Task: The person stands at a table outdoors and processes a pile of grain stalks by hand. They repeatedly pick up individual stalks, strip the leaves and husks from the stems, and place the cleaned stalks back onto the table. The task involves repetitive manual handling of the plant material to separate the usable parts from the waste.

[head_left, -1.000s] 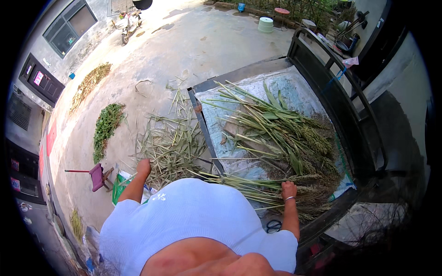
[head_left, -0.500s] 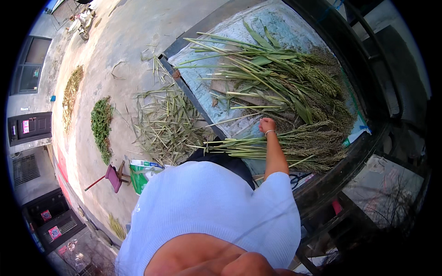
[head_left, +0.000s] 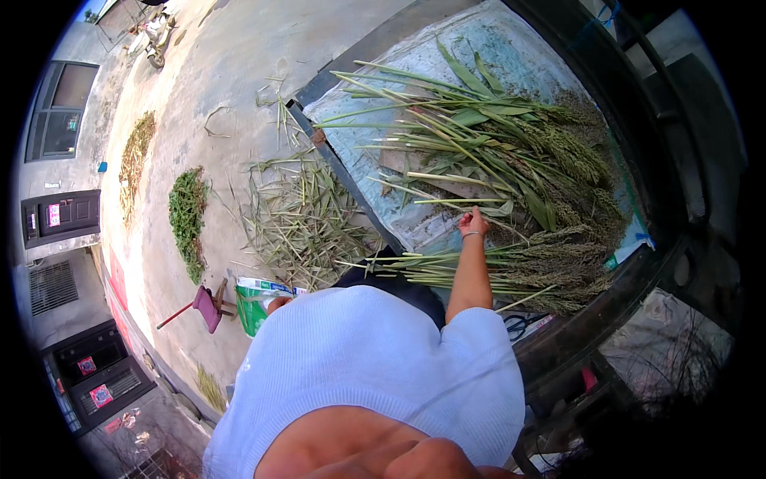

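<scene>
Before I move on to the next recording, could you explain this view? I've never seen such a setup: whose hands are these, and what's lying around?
There is no machine here: a person works bare-handed, wearing a wide fisheye camera on the head. It looks down past the pale blue shirt, so straight edges bend near the rim.

On the right, a metal-edged platform bears a pale blue-white sheet, with long green stalks and their seed heads lying on it. The right hand is among them, fingers curled; I can't tell whether it grips a stalk.

The left hand is mostly hidden by the shirt, near a green-and-white bag; what it holds is unclear. Loose leaves and stalk pieces litter the ground beyond.
</scene>
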Demonstrator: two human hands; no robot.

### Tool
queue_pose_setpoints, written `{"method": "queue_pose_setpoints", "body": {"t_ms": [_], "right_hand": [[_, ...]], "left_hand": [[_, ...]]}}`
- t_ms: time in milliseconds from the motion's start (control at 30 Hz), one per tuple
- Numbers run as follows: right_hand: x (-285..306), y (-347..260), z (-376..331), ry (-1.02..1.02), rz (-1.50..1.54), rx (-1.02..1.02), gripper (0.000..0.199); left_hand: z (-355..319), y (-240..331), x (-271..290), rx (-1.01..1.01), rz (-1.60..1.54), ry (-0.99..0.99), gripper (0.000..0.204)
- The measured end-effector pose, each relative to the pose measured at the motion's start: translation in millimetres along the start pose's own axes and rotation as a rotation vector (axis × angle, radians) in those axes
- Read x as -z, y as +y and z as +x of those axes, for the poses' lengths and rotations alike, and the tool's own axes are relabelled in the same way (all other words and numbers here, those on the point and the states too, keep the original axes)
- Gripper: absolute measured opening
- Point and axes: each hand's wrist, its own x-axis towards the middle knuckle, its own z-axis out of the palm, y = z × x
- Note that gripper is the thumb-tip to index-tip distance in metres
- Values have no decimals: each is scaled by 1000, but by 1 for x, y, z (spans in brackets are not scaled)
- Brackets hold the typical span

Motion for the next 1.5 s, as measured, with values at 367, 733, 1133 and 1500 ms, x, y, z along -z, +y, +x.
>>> {"method": "queue_pose_setpoints", "body": {"t_ms": [367, 733, 1133, 1500], "right_hand": [[41, -27, -146, -410, -37, 186, 16], [68, -40, -200, -603, 12, 370, 12], [217, -113, 3, 588, -666, 672, 30], [28, -80, -51, -225, -172, 230, 14]], "left_hand": [[-22, 368, -52, -1108, 384, 155, 31], [-34, 354, -127, -966, 202, -273, 12], [-19, 358, -103, -504, -408, -440, 18], [142, 155, 28, -53, 448, 709, 37]]}}
